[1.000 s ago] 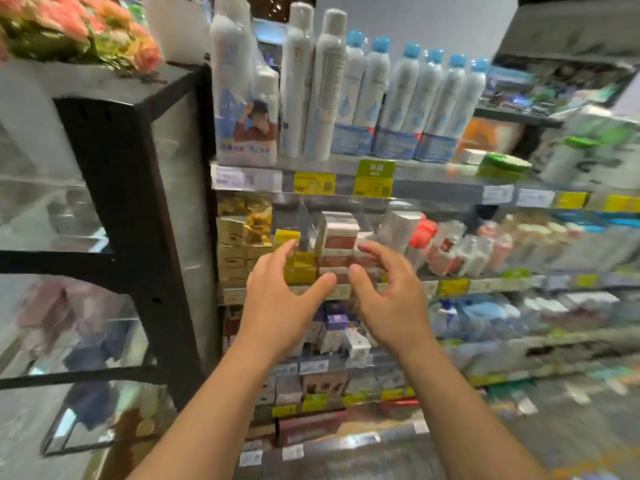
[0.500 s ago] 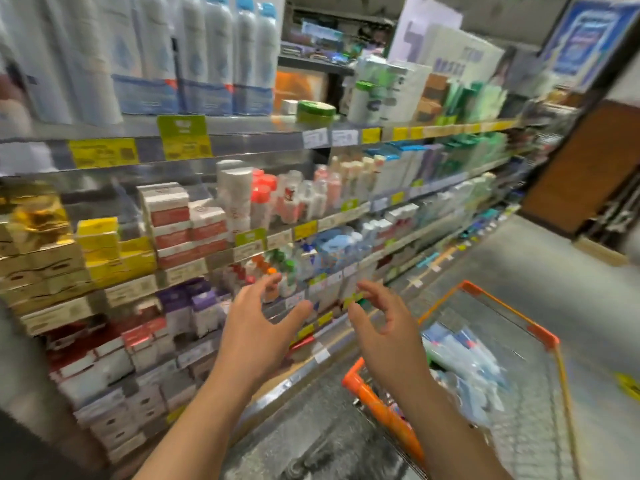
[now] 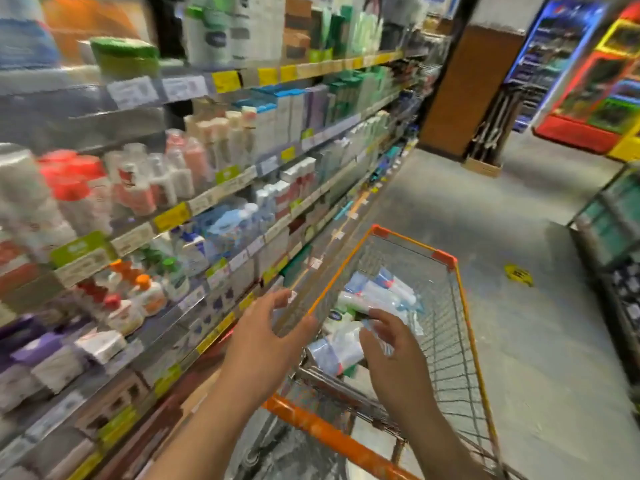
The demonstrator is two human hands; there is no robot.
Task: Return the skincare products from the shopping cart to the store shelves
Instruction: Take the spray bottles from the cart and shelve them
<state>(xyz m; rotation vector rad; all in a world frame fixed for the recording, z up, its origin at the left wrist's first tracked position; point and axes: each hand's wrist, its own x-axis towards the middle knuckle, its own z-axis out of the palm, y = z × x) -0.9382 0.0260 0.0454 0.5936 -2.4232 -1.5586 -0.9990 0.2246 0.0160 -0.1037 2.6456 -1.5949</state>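
Hands hover over the shopping cart (image 3: 460,306). Left hand (image 3: 263,344) is spread, empty. Right hand (image 3: 394,358) reaches, fingers loose, toward the skincare products (image 3: 377,296).

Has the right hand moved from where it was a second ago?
Yes. The right hand left the shelves and now reaches over the shopping cart, toward its products.

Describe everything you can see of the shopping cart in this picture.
The shopping cart is a grey wire-mesh basket with an orange rim, orange corner caps and an orange handle bar nearest the camera. It stands upright on the grey floor beside the shelves and holds a pile of white and pale blue skincare tubes. Neither hand clearly touches it.
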